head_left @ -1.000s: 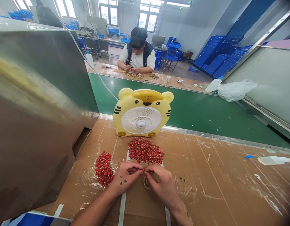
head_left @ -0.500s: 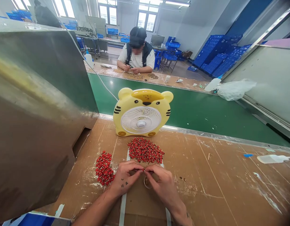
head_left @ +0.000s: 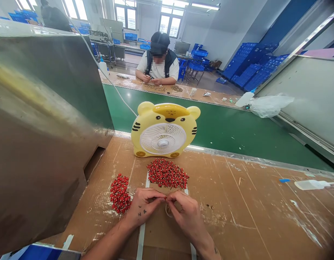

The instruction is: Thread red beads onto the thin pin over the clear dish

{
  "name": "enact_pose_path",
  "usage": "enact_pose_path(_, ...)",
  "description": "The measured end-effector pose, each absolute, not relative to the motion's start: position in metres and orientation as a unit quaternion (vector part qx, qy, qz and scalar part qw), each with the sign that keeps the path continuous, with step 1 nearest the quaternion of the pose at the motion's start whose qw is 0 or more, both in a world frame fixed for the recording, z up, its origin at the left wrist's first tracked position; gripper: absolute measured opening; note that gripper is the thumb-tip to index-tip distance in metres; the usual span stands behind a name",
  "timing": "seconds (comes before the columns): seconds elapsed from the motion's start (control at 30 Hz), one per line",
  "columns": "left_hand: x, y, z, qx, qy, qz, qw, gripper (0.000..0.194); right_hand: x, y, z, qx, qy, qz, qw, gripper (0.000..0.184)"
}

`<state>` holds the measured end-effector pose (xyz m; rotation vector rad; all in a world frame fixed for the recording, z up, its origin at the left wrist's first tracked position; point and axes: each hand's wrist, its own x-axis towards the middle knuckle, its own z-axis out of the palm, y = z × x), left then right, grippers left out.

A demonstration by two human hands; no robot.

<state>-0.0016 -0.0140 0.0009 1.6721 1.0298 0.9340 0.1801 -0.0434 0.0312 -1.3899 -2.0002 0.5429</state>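
Observation:
My left hand [head_left: 145,206] and my right hand [head_left: 186,212] meet tip to tip above the cardboard-covered bench. Between the pinched thumbs and forefingers sits a small red piece [head_left: 166,198], mostly hidden by the fingertips. Just beyond the hands lies a large pile of small red-and-gold pieces [head_left: 167,173]. Beside my left hand is a smaller pile of similar pieces [head_left: 120,194]. A small ring-shaped item [head_left: 168,211] shows partly under my right fingers.
A yellow tiger-faced fan [head_left: 163,135] stands behind the large pile. A metal housing [head_left: 47,137] rises at left. Past the fan runs a green belt [head_left: 223,126], with a seated co-worker [head_left: 158,61] across it. A white squeeze bottle [head_left: 310,185] lies at right.
Both hands keep their pinch on the red piece, with only slight finger shifts; the piece is now more covered. Specks on the green belt have drifted left.

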Motion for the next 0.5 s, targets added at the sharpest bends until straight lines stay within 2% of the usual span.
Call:
enact_pose_path(0.1,0.002,-0.015,-0.003,0.668,0.42,0.382,0.481,0.017,0.18,-0.044,0.033,-0.531,-0.756,0.213,0.316,0.02)
enact_pose_path(0.27,0.003,-0.016,-0.006,0.606,0.414,0.412,0.54,0.045,0.198,-0.035,0.041,-0.566,-0.712,0.243,0.337,0.016)
enact_pose_path(0.33,-0.002,-0.014,-0.004,0.616,0.44,0.429,0.494,0.042,0.21,-0.029,0.041,-0.596,-0.682,0.231,0.355,0.016)
enact_pose_path(0.4,-0.011,-0.01,0.002,0.644,0.476,0.429,0.418,0.029,0.221,-0.024,0.036,-0.618,-0.667,0.212,0.358,0.017)
enact_pose_path(0.5,-0.028,-0.006,0.013,0.718,0.501,0.376,0.304,0.019,0.231,-0.02,0.022,-0.62,-0.689,0.191,0.323,0.015)
